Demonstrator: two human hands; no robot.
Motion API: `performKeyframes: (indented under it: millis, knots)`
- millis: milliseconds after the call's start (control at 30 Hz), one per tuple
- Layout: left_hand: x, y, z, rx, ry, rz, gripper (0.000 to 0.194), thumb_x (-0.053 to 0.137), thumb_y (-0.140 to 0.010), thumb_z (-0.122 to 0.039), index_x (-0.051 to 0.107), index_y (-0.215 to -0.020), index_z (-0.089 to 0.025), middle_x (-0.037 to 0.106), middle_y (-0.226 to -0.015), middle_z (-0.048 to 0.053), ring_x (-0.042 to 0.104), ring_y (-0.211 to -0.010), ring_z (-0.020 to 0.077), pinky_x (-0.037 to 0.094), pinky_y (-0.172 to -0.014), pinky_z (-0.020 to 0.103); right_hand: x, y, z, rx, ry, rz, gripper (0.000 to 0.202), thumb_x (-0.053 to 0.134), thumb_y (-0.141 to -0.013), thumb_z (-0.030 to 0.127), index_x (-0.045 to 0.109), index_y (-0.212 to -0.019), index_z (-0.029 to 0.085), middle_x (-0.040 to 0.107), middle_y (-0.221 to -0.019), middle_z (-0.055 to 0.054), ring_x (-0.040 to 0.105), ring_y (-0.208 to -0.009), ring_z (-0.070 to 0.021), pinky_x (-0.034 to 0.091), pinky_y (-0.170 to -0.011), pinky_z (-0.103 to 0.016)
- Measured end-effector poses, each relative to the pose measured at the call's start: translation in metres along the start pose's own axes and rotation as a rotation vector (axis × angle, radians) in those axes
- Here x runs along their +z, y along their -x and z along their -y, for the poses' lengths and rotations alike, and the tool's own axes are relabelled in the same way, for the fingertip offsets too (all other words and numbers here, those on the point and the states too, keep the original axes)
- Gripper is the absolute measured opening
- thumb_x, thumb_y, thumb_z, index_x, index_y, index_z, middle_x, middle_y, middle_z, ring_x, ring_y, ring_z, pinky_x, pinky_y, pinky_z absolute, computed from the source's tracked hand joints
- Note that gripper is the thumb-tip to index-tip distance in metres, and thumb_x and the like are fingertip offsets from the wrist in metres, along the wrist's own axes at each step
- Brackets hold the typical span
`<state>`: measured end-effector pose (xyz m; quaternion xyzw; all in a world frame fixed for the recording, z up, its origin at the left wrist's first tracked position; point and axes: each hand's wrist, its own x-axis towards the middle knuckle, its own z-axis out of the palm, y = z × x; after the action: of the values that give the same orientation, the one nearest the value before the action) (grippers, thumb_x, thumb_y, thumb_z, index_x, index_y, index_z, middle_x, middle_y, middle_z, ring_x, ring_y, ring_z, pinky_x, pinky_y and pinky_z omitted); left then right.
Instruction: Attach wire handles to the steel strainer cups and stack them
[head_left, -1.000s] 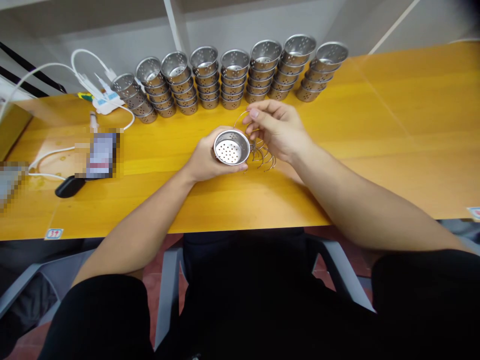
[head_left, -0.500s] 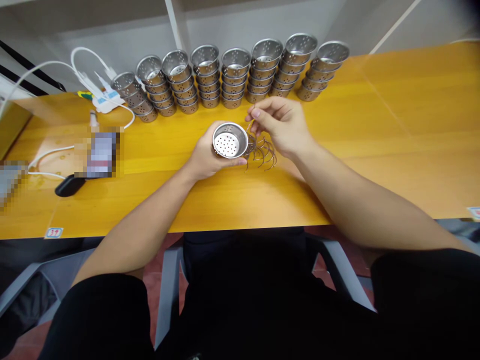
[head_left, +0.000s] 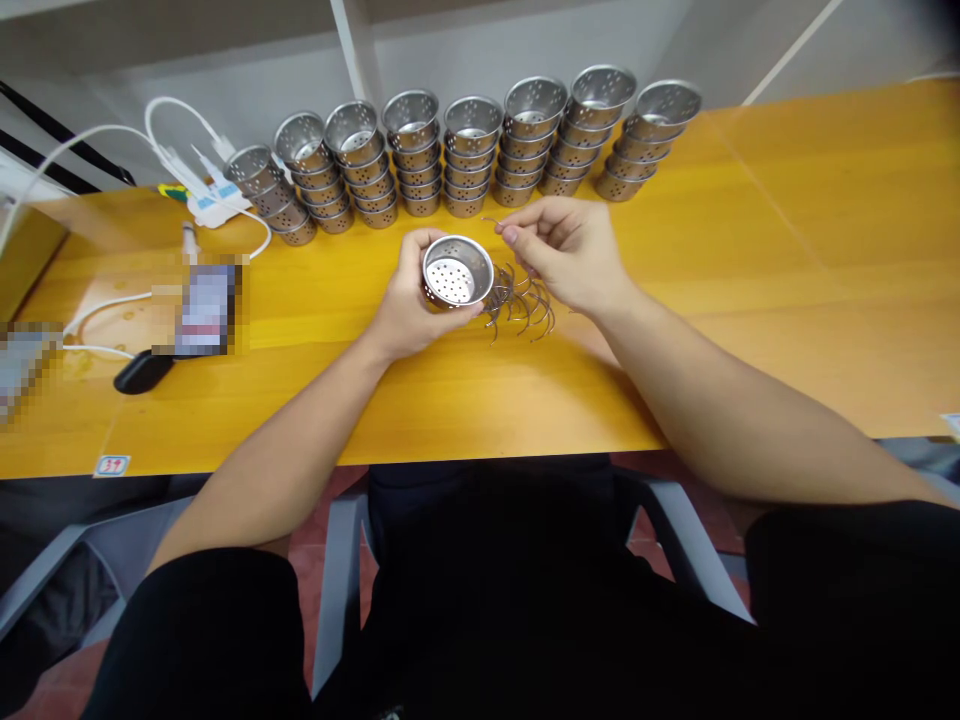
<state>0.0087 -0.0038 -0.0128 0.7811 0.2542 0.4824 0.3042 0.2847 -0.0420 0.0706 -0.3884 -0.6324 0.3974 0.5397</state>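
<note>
My left hand (head_left: 411,305) is wrapped round a perforated metal cup (head_left: 456,272), its open top tilted toward me and its holed bottom showing. To the right of the cup, my right hand (head_left: 566,250) pinches a thin curved wire (head_left: 491,221) between thumb and fingertips; the wire's free end points left, above the cup's rim and apart from it. A loose heap of curved wires (head_left: 525,305) lies on the table below the right hand, partly behind the cup and fingers.
Several stacks of perforated metal cups (head_left: 472,150) stand in a row along the back of the yellow table (head_left: 750,300). At the left are a power strip (head_left: 216,205) with white cables, a blurred phone (head_left: 206,310) and a black oval object (head_left: 142,372). A number label (head_left: 112,466) marks the front edge.
The wire in my right hand has turned from hanging downward to pointing left. My left hand has raised the cup slightly and tilted it a little.
</note>
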Motion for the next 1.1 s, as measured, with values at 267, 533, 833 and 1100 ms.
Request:
performKeyframes:
  millis: [267, 533, 833, 1100]
  knots:
    - [-0.005, -0.007, -0.023, -0.077, -0.047, 0.019, 0.122, 0.113, -0.072, -0.104, 0.074, -0.159, -0.027, 0.083, -0.146, 0.016, 0.082, -0.146, 0.044, 0.065, -0.141, 0.073, -0.003, 0.003, -0.013, -0.012, -0.003, 0.03, 0.067, 0.106, -0.097, 0.094, 0.088, -0.121, 0.034, 0.068, -0.079, -0.002, 0.068, -0.072, -0.0256, 0.061, -0.062, -0.042]
    - [0.0, -0.002, 0.003, -0.032, -0.027, 0.003, 0.12, 0.106, -0.091, -0.096, 0.061, -0.18, -0.028, 0.079, -0.163, 0.018, 0.081, -0.157, 0.0433, 0.07, -0.14, 0.066, -0.011, -0.005, -0.042, 0.016, 0.024, 0.069, 0.064, 0.109, -0.099, 0.086, 0.091, -0.124, 0.03, 0.078, -0.081, -0.003, 0.062, -0.058, -0.0201, 0.053, -0.048, -0.037]
    - [-0.007, -0.004, -0.014, -0.047, -0.088, -0.035, 0.116, 0.121, -0.068, -0.095, 0.078, -0.153, -0.029, 0.078, -0.147, 0.014, 0.079, -0.149, 0.0443, 0.065, -0.142, 0.071, -0.005, 0.002, -0.013, 0.041, 0.022, 0.095, 0.059, 0.109, -0.101, 0.083, 0.082, -0.114, 0.032, 0.068, -0.069, 0.002, 0.051, -0.052, -0.0169, 0.052, -0.044, -0.035]
    - [0.004, -0.003, -0.005, -0.094, 0.015, -0.029, 0.128, 0.115, -0.065, -0.106, 0.068, -0.157, -0.03, 0.08, -0.14, 0.013, 0.083, -0.134, 0.0403, 0.071, -0.127, 0.068, 0.013, 0.015, 0.012, -0.036, 0.127, 0.085, 0.035, 0.102, -0.107, 0.063, 0.09, -0.113, 0.03, 0.052, -0.07, 0.003, 0.04, -0.062, -0.0188, 0.047, -0.058, -0.04]
